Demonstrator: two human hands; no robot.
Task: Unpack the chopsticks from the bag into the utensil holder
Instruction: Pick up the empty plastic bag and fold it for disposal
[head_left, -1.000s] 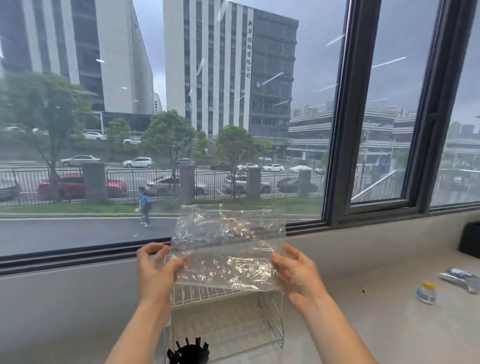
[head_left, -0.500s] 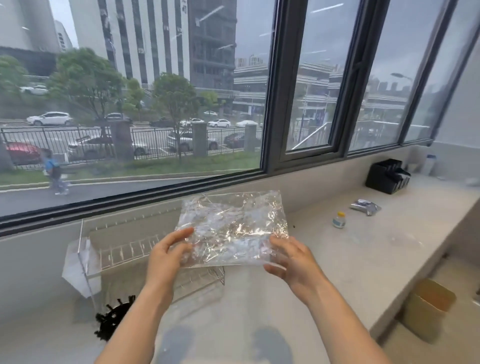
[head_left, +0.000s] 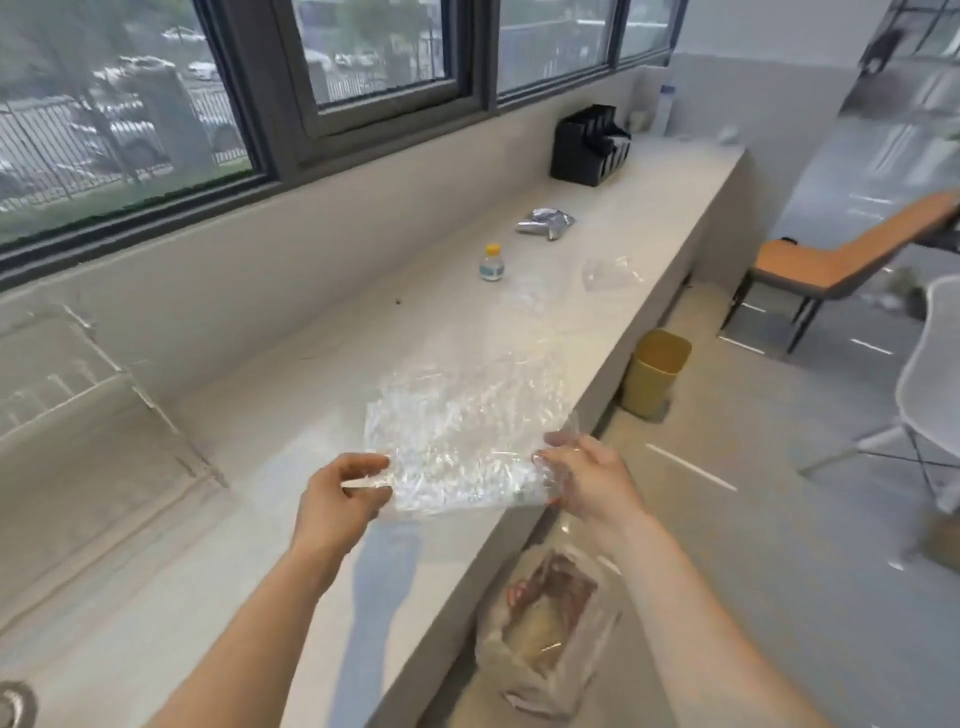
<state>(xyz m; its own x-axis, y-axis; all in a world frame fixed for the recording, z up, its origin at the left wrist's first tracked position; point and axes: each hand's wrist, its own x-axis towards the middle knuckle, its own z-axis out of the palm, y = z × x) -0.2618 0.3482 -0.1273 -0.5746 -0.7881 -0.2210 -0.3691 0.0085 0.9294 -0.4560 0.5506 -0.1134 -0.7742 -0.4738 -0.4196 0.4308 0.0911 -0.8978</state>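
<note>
A person's left hand (head_left: 340, 491) and right hand (head_left: 587, 475) each pinch a near corner of a clear bag (head_left: 462, 436), stretched flat between them above the bench (head_left: 291, 415) edge. It looks empty. No chopsticks or holder are visible; a wire rack (head_left: 67, 384) stands far left.
</note>
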